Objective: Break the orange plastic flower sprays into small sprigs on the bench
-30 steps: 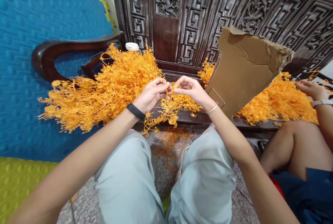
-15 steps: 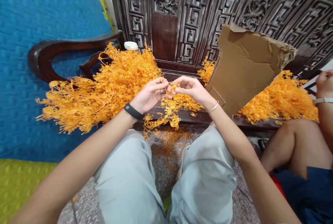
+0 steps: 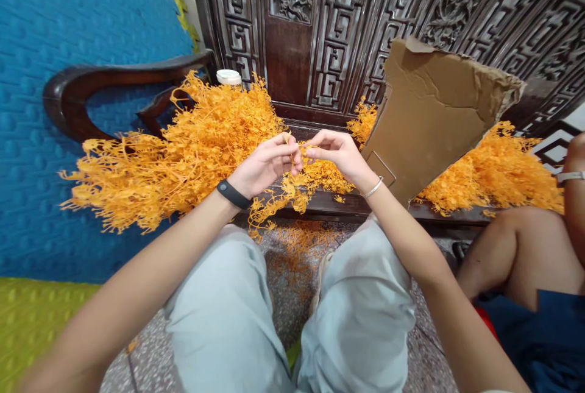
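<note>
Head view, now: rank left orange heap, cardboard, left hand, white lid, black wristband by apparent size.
1. Left orange heap
2. Cardboard
3. Left hand
Smallest: white lid and black wristband, too alike to rank.

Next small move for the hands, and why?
I'd ease the right hand gently away from the left hand, probably parting the orange strands between them: both pinch at these, close together, while an orange tangle hangs over the bench edge just below.
</note>
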Demonstrator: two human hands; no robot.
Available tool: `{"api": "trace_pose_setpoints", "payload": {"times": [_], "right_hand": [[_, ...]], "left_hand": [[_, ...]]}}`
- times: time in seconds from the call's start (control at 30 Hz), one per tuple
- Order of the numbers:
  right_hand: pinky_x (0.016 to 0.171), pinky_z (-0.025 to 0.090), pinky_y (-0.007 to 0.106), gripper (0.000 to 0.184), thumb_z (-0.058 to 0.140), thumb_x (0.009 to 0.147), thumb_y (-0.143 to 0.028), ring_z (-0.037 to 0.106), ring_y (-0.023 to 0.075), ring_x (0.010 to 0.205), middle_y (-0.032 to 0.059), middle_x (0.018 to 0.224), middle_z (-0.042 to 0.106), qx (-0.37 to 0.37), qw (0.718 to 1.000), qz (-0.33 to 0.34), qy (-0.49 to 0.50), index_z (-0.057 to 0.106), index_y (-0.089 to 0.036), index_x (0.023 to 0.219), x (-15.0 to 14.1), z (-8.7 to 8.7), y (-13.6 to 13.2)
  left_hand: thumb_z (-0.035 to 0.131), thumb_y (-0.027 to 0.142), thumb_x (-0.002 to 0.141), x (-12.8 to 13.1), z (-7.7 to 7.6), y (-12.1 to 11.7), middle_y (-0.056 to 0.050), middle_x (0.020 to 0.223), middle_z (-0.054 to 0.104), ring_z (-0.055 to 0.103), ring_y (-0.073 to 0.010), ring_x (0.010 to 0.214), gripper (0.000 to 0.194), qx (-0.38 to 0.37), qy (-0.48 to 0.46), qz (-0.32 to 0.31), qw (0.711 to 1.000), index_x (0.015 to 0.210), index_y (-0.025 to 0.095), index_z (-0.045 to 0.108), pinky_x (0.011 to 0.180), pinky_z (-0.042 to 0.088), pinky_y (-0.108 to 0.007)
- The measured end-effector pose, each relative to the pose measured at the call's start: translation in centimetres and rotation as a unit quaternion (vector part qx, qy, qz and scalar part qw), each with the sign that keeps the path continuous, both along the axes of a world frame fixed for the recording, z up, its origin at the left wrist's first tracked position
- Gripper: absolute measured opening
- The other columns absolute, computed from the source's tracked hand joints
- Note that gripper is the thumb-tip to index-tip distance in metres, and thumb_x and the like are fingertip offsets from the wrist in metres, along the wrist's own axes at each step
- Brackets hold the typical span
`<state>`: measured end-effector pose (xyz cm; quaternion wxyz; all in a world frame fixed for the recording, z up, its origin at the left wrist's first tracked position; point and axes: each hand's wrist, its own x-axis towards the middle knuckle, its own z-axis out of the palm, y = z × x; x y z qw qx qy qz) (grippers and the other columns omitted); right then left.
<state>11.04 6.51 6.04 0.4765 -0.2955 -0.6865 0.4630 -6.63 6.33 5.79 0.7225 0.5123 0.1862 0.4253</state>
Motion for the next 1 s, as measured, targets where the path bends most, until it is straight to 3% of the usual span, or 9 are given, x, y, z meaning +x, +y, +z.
{"api": "trace_pose_setpoints", "payload": {"times": [0.3, 0.5, 0.67, 0.9, 1.0], "right_hand": [[0.063, 0.05, 0.025, 0.031, 0.076, 0.062, -0.035, 0.059, 0.0084, 0.059, -0.0023, 0.067, 0.061, -0.016, 0.999, -0.031, 0.022, 0.054, -0.016, 0.071, -0.3, 0.4, -0.3], [0.065, 0.049, 0.026, 0.031, 0.071, 0.067, -0.038, 0.059, 0.0094, 0.061, -0.002, 0.066, 0.06, -0.052, 0.996, 0.067, 0.016, 0.051, -0.016, 0.074, -0.5, 0.3, -0.5], [0.061, 0.047, 0.026, 0.034, 0.069, 0.071, -0.04, 0.055, 0.0082, 0.059, -0.0033, 0.064, 0.055, -0.078, 0.984, 0.149, 0.05, 0.044, -0.018, 0.079, -1.2, 0.2, -0.9], [0.055, 0.041, 0.024, 0.039, 0.068, 0.068, -0.045, 0.044, 0.0078, 0.054, -0.0059, 0.059, 0.043, -0.088, 0.975, 0.166, 0.117, 0.04, -0.021, 0.08, -2.6, -0.5, -1.6], [0.055, 0.041, 0.025, 0.036, 0.066, 0.07, -0.046, 0.042, 0.0085, 0.054, -0.0052, 0.059, 0.04, -0.06, 0.976, 0.158, 0.134, 0.041, -0.022, 0.081, -2.6, -0.4, -1.7]], "left_hand": [[0.06, 0.022, 0.073, -0.2, 1.0, -0.5, 0.003, 0.05, 0.046, 0.046, -0.007, 0.045, 0.014, 0.0, -0.017, -0.011, 1.0, 0.067, 0.017, 0.048, 0.044, 0.033, -0.019], [0.06, 0.021, 0.072, 0.2, 1.5, -0.9, 0.006, 0.046, 0.035, 0.031, -0.0027, 0.038, 0.021, -0.031, -0.034, 0.017, 0.999, 0.059, 0.017, 0.043, 0.038, 0.026, -0.018], [0.051, 0.027, 0.081, 0.5, 2.0, -1.4, 0.007, 0.04, 0.024, 0.024, -0.0016, 0.032, 0.03, -0.079, -0.034, 0.042, 0.995, 0.055, 0.017, 0.039, 0.033, 0.022, -0.017], [0.046, 0.04, 0.084, 0.9, 2.4, -2.1, 0.008, 0.033, 0.016, 0.02, -0.0036, 0.027, 0.039, -0.081, -0.074, 0.058, 0.992, 0.053, 0.02, 0.033, 0.031, 0.018, -0.02], [0.044, 0.042, 0.084, 0.8, 2.6, -2.4, 0.008, 0.034, 0.015, 0.019, -0.004, 0.028, 0.041, -0.089, -0.074, 0.075, 0.99, 0.052, 0.02, 0.029, 0.032, 0.017, -0.022]]}}
